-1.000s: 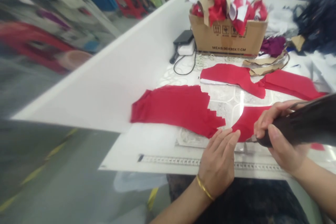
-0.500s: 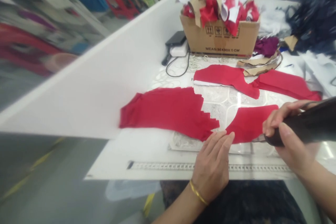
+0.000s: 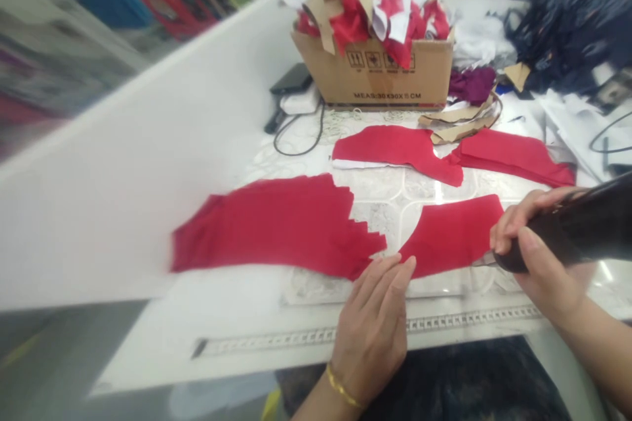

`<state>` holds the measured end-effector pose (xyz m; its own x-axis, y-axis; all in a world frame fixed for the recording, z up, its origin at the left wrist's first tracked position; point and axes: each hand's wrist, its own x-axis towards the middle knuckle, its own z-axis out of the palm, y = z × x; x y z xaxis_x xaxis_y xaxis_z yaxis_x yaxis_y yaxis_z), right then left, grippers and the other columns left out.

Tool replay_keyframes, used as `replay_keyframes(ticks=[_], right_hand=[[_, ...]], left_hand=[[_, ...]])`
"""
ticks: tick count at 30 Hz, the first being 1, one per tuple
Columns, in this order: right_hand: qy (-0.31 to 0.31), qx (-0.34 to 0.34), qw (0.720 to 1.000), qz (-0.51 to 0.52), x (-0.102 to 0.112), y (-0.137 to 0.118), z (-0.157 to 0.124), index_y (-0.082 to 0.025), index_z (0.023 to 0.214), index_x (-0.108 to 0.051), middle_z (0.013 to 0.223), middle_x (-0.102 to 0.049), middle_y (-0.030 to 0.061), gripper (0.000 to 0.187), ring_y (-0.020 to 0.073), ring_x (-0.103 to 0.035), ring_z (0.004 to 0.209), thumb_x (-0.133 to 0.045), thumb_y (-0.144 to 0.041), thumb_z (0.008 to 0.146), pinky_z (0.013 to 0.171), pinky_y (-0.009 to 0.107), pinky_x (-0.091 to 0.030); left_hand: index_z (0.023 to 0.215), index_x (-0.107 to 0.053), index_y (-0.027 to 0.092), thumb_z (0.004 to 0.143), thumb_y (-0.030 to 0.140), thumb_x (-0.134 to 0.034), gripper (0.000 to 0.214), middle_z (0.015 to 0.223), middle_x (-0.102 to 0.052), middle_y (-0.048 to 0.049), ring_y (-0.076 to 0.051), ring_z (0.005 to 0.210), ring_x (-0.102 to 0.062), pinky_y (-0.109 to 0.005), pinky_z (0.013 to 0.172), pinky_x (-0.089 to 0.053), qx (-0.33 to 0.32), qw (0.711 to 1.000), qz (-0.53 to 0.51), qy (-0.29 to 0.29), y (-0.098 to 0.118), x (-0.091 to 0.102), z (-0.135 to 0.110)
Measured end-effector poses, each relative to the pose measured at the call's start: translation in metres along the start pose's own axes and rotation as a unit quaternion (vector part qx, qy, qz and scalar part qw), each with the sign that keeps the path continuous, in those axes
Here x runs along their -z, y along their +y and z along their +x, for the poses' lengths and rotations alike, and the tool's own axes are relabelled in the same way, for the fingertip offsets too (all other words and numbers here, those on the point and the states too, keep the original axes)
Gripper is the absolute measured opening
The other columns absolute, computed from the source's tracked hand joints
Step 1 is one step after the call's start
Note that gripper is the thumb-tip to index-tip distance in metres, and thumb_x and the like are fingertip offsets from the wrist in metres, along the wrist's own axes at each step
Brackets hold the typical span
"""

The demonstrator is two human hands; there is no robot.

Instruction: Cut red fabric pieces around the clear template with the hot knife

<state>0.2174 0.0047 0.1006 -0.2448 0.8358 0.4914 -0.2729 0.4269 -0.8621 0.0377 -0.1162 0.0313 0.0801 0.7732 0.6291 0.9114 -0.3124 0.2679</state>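
Observation:
My left hand lies with its fingers stretched out over the meeting edges of two red fabric areas. To its left is a fanned stack of red fabric pieces with stepped edges. On the other side a single-looking red fabric piece lies flat, its lower left corner at my fingertips. My right hand is closed around a thick, dark, rounded tool. A thin pale tip shows at the tool's left end, against the red piece's right edge. The tool's exact kind is unclear, and its far end leaves the view.
A cardboard box heaped with red and white scraps stands behind. More red pieces lie in front of it. A black device with a cable sits beside the box. A tape measure runs along the table's front edge. A white panel borders the left.
The view has shifted, so most things on the table appear farther left. Both hands keep nearly the same pose, with the dark tool still in my right hand.

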Motion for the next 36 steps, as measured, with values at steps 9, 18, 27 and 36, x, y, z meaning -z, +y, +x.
replay_keyframes(ticks=[9,18,27,36], right_hand=[[0.038,-0.001,0.999,0.007,0.017,-0.002,0.001,-0.025,0.111,-0.054,0.075,-0.062,-0.0045,0.029,0.0133,-0.061,0.057,-0.066,-0.012,0.089,0.056,0.03,-0.053],[0.08,-0.007,0.997,-0.015,0.022,-0.002,0.0,-0.024,0.102,-0.057,0.077,-0.063,-0.0053,0.028,0.0121,-0.061,0.056,-0.063,-0.004,0.083,0.056,0.03,-0.052],[0.087,-0.006,0.995,-0.038,0.049,-0.011,0.002,-0.027,0.109,-0.054,0.073,-0.061,-0.0045,0.027,0.0141,-0.059,0.056,-0.069,-0.017,0.088,0.056,0.03,-0.053],[0.108,-0.006,0.993,-0.049,0.052,-0.011,-0.003,-0.026,0.104,-0.057,0.077,-0.063,-0.0037,0.027,0.0135,-0.058,0.057,-0.07,-0.012,0.086,0.058,0.031,-0.053]], left_hand=[[0.125,-0.059,0.005,0.091,-0.004,-0.042,0.039,0.115,-0.069,-0.0147,-0.028,0.12,-0.06,-0.043,0.107,-0.051,-0.055,0.997,-0.005,-0.05,0.012,-0.007,0.023],[0.124,-0.061,0.005,0.088,-0.004,-0.043,0.042,0.115,-0.07,-0.0152,-0.028,0.118,-0.062,-0.044,0.104,-0.055,-0.087,0.994,-0.002,-0.071,0.021,-0.019,0.036],[0.127,-0.061,0.005,0.085,-0.002,-0.042,0.046,0.125,-0.066,-0.0172,-0.032,0.124,-0.059,-0.05,0.106,-0.055,-0.113,0.987,0.001,-0.112,0.034,-0.035,0.041],[0.125,-0.062,0.006,0.099,0.014,-0.046,0.032,0.127,-0.065,-0.0195,-0.033,0.121,-0.061,-0.049,0.1,-0.059,-0.115,0.987,0.01,-0.115,0.042,-0.041,0.047]])
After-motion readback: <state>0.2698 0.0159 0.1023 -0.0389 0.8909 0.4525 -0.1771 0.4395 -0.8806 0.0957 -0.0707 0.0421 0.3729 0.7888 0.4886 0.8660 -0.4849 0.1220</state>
